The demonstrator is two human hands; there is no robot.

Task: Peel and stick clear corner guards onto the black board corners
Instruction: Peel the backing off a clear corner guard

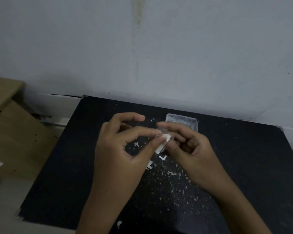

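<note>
Together, left hand (pixel 123 149) and right hand (pixel 189 146) pinch a corner guard (pixel 162 142) above the black board (pixel 66 166); no legible writing.

Both hands (pixel 159 149) and forearms are bare, with no sleeves showing.

Only 1 view is given, from a wide-angle camera on the person's head, facing forward and steeply down. It sits close above both hands, with the black board (pixel 74 174) filling the lower half. The pale wall (pixel 159 48) behind fills the upper half.
</note>
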